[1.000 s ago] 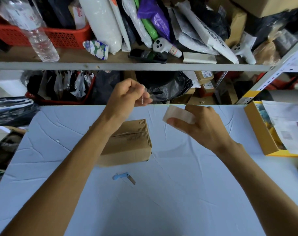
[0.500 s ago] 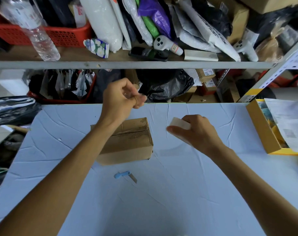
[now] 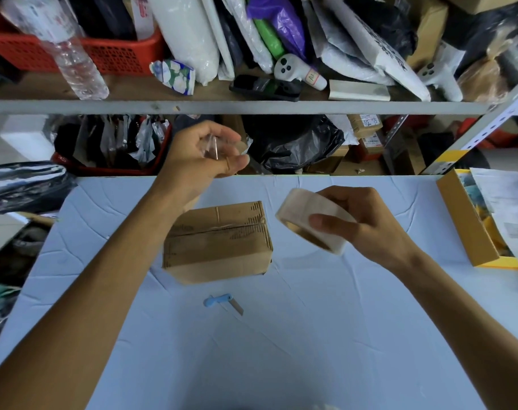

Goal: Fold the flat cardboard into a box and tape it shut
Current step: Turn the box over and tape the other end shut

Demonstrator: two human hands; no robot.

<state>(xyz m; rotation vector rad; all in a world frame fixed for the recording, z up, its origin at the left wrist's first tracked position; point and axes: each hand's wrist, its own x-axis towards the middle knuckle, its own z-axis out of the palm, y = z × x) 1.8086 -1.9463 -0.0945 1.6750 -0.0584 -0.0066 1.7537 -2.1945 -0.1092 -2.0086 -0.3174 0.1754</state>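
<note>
A small brown cardboard box [image 3: 222,241] stands closed on the white table [image 3: 281,350], with clear tape along its top seam. My left hand [image 3: 201,155] hovers above and behind the box, fingers curled around a small crumpled piece of clear tape [image 3: 212,146]. My right hand [image 3: 367,223] is to the right of the box and grips a roll of clear tape [image 3: 308,220], tilted, a little above the table.
A small blue box cutter [image 3: 220,301] with its blade out lies on the table in front of the box. A yellow carton [image 3: 470,223] with papers sits at the right edge. Cluttered metal shelves [image 3: 251,107] rise right behind the table.
My right hand has turned the tape roll so its open core shows. My left hand has loosened its pinch and now holds the tape scrap in curled fingers.
</note>
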